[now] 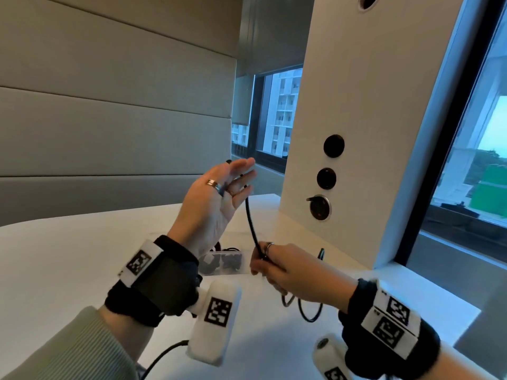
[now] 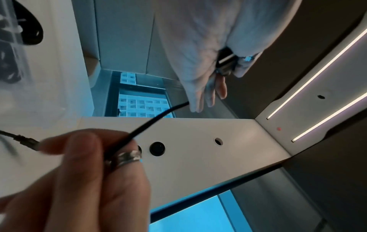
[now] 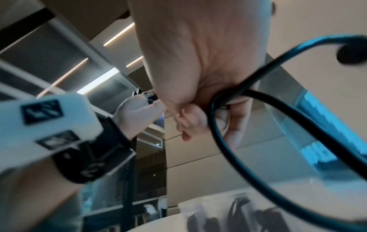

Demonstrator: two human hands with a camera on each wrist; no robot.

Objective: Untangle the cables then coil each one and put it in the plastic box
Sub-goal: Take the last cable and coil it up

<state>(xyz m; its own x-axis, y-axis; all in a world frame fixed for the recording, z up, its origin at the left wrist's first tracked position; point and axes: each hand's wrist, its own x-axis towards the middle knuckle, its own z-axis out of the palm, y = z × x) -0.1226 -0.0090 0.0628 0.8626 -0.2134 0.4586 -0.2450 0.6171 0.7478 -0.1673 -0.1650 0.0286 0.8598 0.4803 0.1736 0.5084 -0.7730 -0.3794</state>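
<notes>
Limp, light black cable [image 1: 251, 223] is pinched by right hand [image 1: 285, 267], draped over spread left hand [image 1: 216, 204]; best gripped mid-length, not by plugs

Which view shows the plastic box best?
Head view: the plastic box sits on the table behind the left hand, dark cables inside. The left wrist view catches a blurred corner; the right wrist view, its blurred upper part.
</notes>
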